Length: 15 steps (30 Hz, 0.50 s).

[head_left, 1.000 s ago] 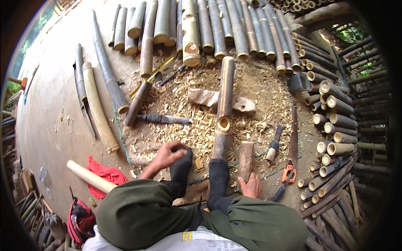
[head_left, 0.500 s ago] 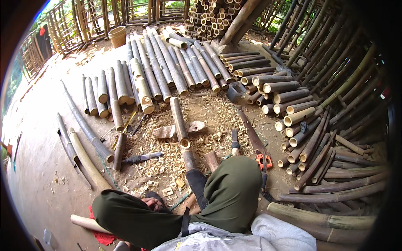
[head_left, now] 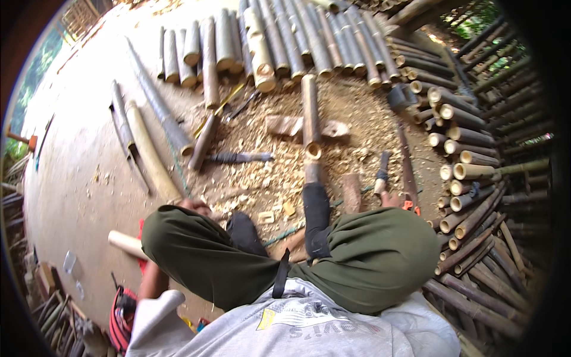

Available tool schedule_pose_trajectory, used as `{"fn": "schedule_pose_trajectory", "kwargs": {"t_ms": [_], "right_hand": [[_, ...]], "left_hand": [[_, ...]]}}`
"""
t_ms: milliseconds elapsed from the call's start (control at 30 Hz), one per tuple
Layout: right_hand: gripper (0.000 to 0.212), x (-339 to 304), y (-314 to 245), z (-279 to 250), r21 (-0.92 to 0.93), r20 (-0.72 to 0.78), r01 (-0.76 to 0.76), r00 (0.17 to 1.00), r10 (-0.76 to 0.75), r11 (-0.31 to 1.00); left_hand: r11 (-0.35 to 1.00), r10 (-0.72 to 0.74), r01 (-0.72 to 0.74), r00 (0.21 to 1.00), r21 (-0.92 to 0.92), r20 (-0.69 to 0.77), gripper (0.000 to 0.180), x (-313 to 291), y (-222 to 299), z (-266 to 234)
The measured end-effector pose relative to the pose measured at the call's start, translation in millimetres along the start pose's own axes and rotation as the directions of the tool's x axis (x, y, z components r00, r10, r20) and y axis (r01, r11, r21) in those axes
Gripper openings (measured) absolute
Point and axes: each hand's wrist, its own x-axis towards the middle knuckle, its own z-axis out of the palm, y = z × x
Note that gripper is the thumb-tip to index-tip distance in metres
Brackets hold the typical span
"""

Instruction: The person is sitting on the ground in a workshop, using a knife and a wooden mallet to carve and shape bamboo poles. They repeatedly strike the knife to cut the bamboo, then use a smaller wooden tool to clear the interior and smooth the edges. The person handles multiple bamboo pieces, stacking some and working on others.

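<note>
My left hand [head_left: 195, 206] is just past my left knee, close to the near end of a pale bamboo pole [head_left: 153, 157]. Blur and the knee hide how its fingers lie. Beyond my right knee my right hand [head_left: 389, 199] reaches out with fingers extended, at the pale end of a short tool with a dark wrapped part [head_left: 383, 166]. Beside it lies a handsaw [head_left: 407, 169] with an orange handle. A bamboo tube [head_left: 310, 113] rests across a notched wood block [head_left: 285, 125], pointing at my dark-covered foot [head_left: 315, 208]. A dark-handled knife [head_left: 241, 157] lies left of it.
Wood shavings [head_left: 238, 184] cover the ground before me. Rows of cut bamboo [head_left: 291, 44] lie beyond, and bamboo stacks [head_left: 470, 143] rise on the right. A dark plastic container [head_left: 402, 97] stands by them. At lower left is a red bag [head_left: 122, 315].
The view has tipped down and turned, so the bamboo shifts up and right. My right hand has come into sight beside the dark-wrapped tool, and my right knee has swung outward.
</note>
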Motion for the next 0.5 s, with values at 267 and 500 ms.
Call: {"fn": "schedule_pose_trajectory", "kwargs": {"t_ms": [267, 500], "right_hand": [[0.078, 47, -48, 46, -0.028, -0.050, 0.038, 0.998, -0.039, 0.999], [0.024, 7, -122, -16, 0.923, 0.095, -0.152, 0.980, 0.175, 0.352]], "left_hand": [[0.828, 0.222, -0.415, 0.860, 0.377, 0.459, 0.028, 69, 119, -78], [0.594, 0.025, -0.471, 0.821, 0.652, 0.570, 0.061, 136, 146, 159]]}}
